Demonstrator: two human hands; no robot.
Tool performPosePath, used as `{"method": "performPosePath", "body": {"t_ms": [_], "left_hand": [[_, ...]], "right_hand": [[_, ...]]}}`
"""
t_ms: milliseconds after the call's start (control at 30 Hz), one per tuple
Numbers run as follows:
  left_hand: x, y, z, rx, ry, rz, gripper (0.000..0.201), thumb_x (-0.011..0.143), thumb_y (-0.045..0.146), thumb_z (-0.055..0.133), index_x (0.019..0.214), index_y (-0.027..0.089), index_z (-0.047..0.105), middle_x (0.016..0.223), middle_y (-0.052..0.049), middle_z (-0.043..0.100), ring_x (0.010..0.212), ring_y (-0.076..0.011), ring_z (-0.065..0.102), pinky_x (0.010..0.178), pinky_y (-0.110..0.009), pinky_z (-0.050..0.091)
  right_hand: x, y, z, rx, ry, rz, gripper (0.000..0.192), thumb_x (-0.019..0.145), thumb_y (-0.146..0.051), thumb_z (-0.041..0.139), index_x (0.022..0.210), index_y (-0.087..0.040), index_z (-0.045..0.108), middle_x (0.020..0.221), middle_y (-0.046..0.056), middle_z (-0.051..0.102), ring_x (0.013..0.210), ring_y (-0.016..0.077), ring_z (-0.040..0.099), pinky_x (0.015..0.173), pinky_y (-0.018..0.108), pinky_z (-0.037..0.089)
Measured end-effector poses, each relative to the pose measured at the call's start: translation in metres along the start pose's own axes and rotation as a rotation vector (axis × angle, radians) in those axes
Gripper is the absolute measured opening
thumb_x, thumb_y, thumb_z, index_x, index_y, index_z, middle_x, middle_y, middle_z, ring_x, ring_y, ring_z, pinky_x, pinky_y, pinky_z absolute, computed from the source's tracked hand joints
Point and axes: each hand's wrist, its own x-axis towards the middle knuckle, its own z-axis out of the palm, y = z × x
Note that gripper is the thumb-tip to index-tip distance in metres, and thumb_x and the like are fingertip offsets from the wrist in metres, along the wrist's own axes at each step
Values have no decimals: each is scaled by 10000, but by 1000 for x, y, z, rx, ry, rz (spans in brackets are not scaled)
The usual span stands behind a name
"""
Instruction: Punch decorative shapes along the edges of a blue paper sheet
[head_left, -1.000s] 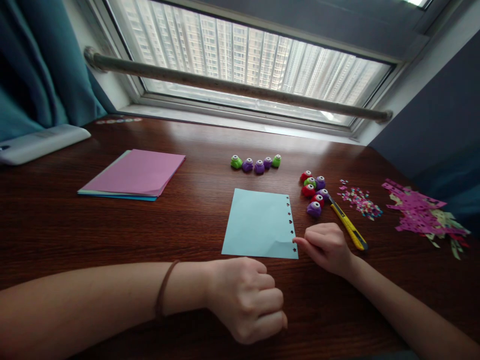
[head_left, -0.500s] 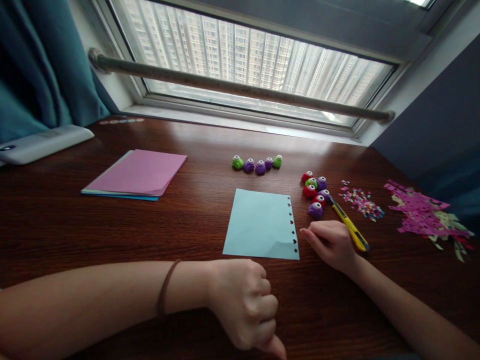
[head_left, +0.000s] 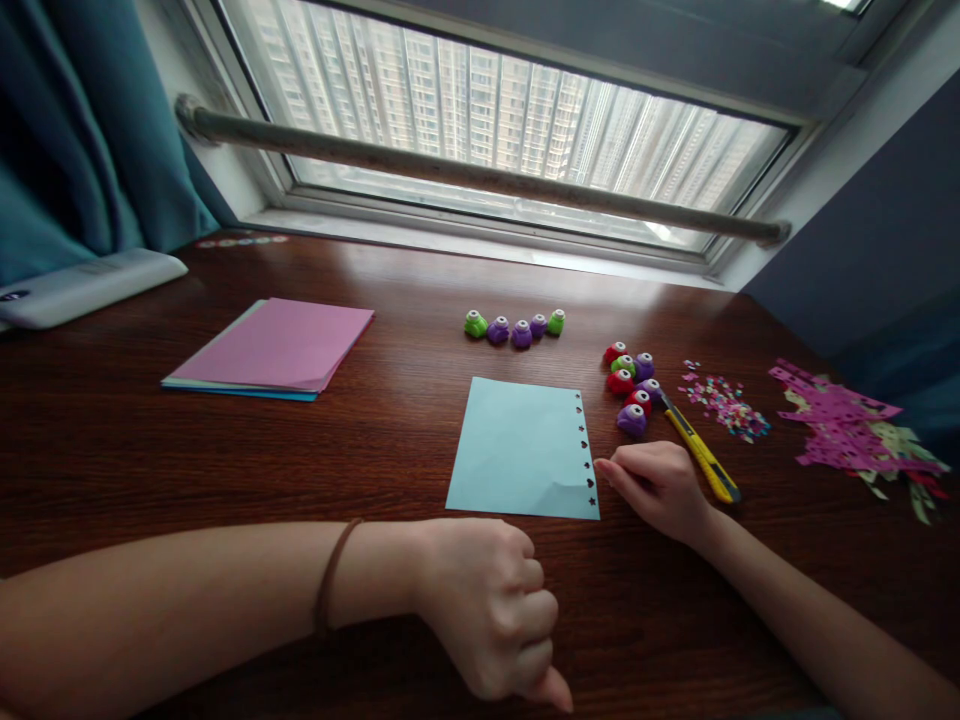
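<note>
A light blue sheet of paper (head_left: 525, 450) lies on the dark wooden table, with a column of small punched shapes such as hearts and stars along its right edge. My left hand (head_left: 491, 610) is curled into a fist in front of the sheet, thumb sticking out towards me; nothing shows in it. My right hand (head_left: 656, 485) is loosely closed beside the sheet's right edge, thumb tip close to the paper, with nothing visible in the fingers. Just beyond it rest several small red, green and purple craft punches (head_left: 632, 420) and a yellow utility knife (head_left: 701, 445).
Further back stands a row of green and purple punches (head_left: 521, 333). A stack of coloured paper (head_left: 274, 345) lies at left, near a white device (head_left: 97, 285). Confetti (head_left: 724, 405) and punched paper scraps (head_left: 847, 420) lie at right. A metal bar (head_left: 480, 178) crosses the window.
My right hand has shifted very slightly left towards the paper's edge. My left hand and the things on the table look almost the same.
</note>
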Motion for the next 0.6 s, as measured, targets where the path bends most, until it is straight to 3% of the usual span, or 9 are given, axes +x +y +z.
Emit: {"method": "performPosePath", "body": {"t_ms": [600], "left_hand": [[0, 0, 1, 5, -11, 7, 452, 790, 417, 617, 475, 181, 395, 485, 43, 352, 364, -82, 397, 326, -238, 266]], "right_hand": [[1, 1, 1, 4, -25, 18, 421, 896, -240, 470, 505, -185, 324, 482, -59, 283, 431, 76, 266, 457, 242, 227]]}}
